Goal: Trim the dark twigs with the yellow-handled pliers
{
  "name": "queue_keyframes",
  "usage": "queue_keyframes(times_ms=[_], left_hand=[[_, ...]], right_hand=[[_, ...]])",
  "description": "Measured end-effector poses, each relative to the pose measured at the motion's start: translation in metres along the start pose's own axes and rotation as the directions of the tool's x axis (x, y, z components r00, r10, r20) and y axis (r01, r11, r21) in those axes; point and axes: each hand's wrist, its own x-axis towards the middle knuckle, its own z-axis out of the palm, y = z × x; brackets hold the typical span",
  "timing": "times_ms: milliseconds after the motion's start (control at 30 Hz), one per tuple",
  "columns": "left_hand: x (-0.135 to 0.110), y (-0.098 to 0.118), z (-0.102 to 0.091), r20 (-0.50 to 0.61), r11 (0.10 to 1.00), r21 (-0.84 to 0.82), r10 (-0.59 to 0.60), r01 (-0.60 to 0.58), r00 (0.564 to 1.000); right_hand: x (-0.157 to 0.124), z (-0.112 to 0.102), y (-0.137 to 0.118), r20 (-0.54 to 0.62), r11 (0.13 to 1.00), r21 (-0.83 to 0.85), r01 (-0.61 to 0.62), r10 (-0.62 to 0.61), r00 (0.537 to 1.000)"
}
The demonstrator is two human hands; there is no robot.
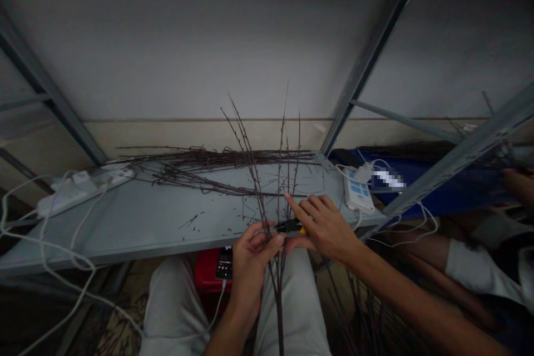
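Note:
My left hand (254, 250) is closed around a forked, dark twig branch (279, 311), which stands upright between my knees with its thin shoots reaching above the shelf. In my right hand (323, 228) is a pair of pliers-like cutters (290, 226) with black jaws and a yellow handle. The jaws are at the shoots, just right of my left fingers; whether they are closed on a shoot I cannot tell. My right index finger points outward along the shoots. Behind them, a bundle of cut twigs (208, 158) lies along the back of the grey shelf (146, 211).
Small twig scraps (194, 219) litter the shelf. Power strips with white cables stand left (75, 192) and right (359, 192). A phone (224, 262) rests on a red box (204, 270) below. Metal posts frame the shelf. Another person's arm (521, 186) shows at right.

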Motion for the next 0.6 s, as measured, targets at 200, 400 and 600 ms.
queue_keyframes(times_ms=[200, 400, 600], left_hand=[[-0.002, 0.0, 0.002, -0.017, 0.999, -0.044, -0.005, 0.004, 1.0], [0.002, -0.001, -0.001, -0.067, 0.999, -0.025, 0.02, -0.021, 0.998], [0.014, -0.005, -0.012, -0.096, 0.997, -0.045, 0.064, -0.069, 0.993]], right_hand=[[0.001, 0.007, -0.003, 0.009, 0.999, 0.032, 0.009, -0.009, 1.0], [-0.017, 0.004, -0.01, 0.004, 0.846, 0.459, -0.271, 0.303, 0.953], [-0.072, -0.012, -0.069, 0.475, -0.165, 0.68, -0.715, 0.841, 0.258]])
